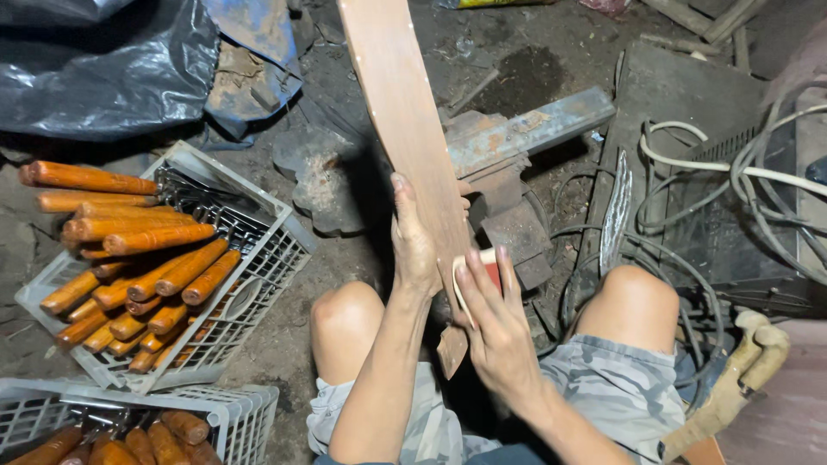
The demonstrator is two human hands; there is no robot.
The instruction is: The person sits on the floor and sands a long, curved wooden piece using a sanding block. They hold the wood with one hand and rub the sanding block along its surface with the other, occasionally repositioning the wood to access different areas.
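A long, flat wooden blade-shaped piece point(405, 112) rises from between my knees toward the top of the view. My left hand point(413, 241) grips its lower part from the left side. My right hand point(495, 331) presses a folded piece of sandpaper with a red back point(489, 263) against the wood's right edge near its narrow bottom end. Both my knees frame the work, in camouflage shorts.
A white plastic crate point(267, 232) at left holds several orange wooden handles point(146, 237); a second crate point(233, 413) with more sits at bottom left. A rusty metal vise or anvil point(508, 146) stands behind the wood. Cables point(689, 164) and a machine lie right; black plastic sheeting point(103, 69) top left.
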